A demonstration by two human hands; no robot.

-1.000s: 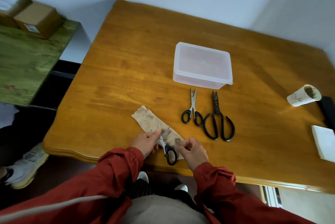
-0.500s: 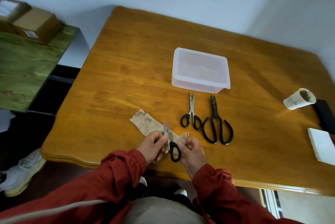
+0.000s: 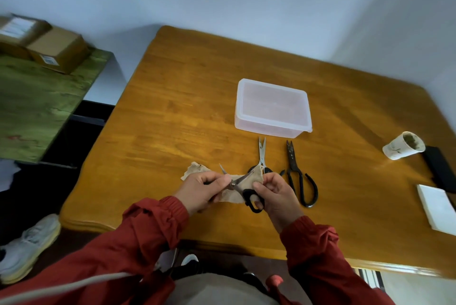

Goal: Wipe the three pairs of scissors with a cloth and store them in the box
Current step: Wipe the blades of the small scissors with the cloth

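Note:
My right hand (image 3: 276,193) grips the black handles of a small pair of scissors (image 3: 240,187), lifted off the table with its blades spread apart. My left hand (image 3: 202,188) pinches a stained beige cloth (image 3: 195,171) against the blades near the pivot. A second pair of scissors (image 3: 262,154) with silver blades lies on the table, its handles partly behind the cloth. To its right lies an all-black pair of scissors (image 3: 298,178). Just behind both stands a clear plastic box (image 3: 272,107) with its lid on.
The wooden table (image 3: 185,107) also holds a tipped paper cup (image 3: 403,145), a black flat object (image 3: 439,169) and a white pad (image 3: 436,206) at the right edge. To the left stand a green surface with cardboard boxes (image 3: 47,45) and someone's shoe (image 3: 27,248) on the floor.
The small scissors and the cloth have risen off the table into both hands. The blades have spread open, and the cloth is now held up around them.

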